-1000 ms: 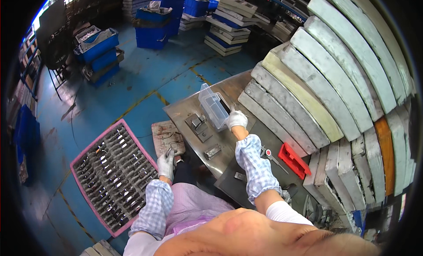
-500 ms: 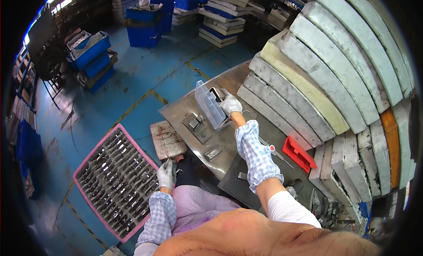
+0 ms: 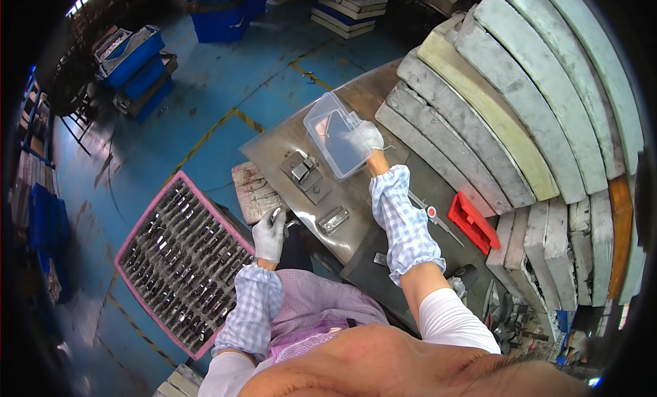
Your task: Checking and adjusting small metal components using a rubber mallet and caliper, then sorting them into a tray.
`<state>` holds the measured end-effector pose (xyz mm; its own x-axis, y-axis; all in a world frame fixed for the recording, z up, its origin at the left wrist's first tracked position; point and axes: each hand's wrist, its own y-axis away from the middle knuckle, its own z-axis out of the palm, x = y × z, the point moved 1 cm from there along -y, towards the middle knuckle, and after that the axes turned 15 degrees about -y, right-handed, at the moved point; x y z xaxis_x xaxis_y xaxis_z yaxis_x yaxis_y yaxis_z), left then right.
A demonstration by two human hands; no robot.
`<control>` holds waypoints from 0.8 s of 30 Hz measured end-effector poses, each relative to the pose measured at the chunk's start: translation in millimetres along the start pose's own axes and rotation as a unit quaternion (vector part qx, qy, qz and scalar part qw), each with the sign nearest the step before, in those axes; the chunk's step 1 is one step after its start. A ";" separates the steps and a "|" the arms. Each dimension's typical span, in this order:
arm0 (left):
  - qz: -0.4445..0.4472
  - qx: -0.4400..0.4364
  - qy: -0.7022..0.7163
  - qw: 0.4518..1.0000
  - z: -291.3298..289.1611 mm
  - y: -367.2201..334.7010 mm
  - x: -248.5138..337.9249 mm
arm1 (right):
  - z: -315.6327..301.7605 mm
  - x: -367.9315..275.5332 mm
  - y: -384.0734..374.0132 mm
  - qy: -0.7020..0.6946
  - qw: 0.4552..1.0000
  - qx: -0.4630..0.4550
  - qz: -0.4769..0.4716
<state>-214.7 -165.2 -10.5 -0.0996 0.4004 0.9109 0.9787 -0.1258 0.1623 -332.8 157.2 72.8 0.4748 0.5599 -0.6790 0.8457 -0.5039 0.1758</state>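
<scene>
My right hand, in a white glove, is closed at the right edge of a clear plastic box on the metal bench. Some of its fingers show hazily through the plastic. My left hand, also gloved, is closed on a small shiny metal part, mostly hidden by the fingers. It is above my lap, between the pink-rimmed tray of metal parts and the bench. A metal fixture block sits on the bench left of the box. Nearer me lies a small metal block.
Tall stacks of grey-white foam trays line the right side. On the bench are a dial caliper and a red plastic holder. A worn, wrapped block stands by the bench's left edge. Blue crates stand on the floor beyond.
The clear plastic over the box has swung from standing tilted to facing up, with my right hand at its edge. My left hand has risen from beside the tray toward the bench.
</scene>
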 end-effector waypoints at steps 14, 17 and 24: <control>-0.042 -0.014 0.073 0.996 2.5 7.8 -6.3 | -7.0 43.0 -36.1 -0.036 0.998 0.007 -0.047; -0.030 -0.007 0.070 0.997 5.2 8.5 -0.4 | -7.5 36.6 -33.4 -0.010 0.999 0.007 -0.044; -0.036 -0.023 0.049 0.998 3.3 12.8 -0.5 | -1.4 27.0 -28.4 -0.004 0.995 -0.037 -0.091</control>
<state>-201.6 -164.0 -10.1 -0.1884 0.3185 0.9290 0.9596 -0.1417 0.2432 -343.7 187.6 50.4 0.3097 0.6323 -0.7101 0.9336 -0.3437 0.1011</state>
